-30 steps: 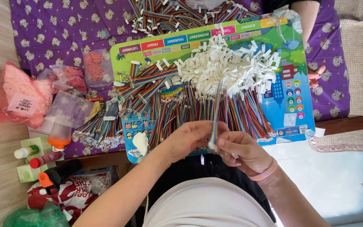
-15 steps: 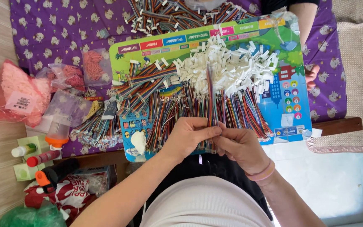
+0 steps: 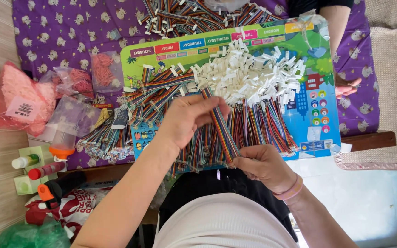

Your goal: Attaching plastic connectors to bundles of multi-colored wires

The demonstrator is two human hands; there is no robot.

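A large heap of rainbow ribbon cables [image 3: 258, 124] with white plastic connectors [image 3: 249, 76] lies on a colourful picture board [image 3: 320, 110]. My left hand [image 3: 189, 119] rests on the heap and pinches the upper part of one rainbow cable [image 3: 220, 126], near its white connector. My right hand [image 3: 265, 165] grips the lower end of that same cable at the board's near edge. The cable runs taut and slanted between the two hands.
A second pile of cables [image 3: 184, 14] lies at the far side on the purple cloth [image 3: 70, 27]. Pink bags of small parts [image 3: 17, 98] sit left, with bottles [image 3: 47, 170] and a green bag [image 3: 33, 234] below. Another person's hand [image 3: 348, 85] rests at the right.
My left hand has moved up along the cable onto the heap, and the cable now stretches between both hands instead of being held close together at the near edge.
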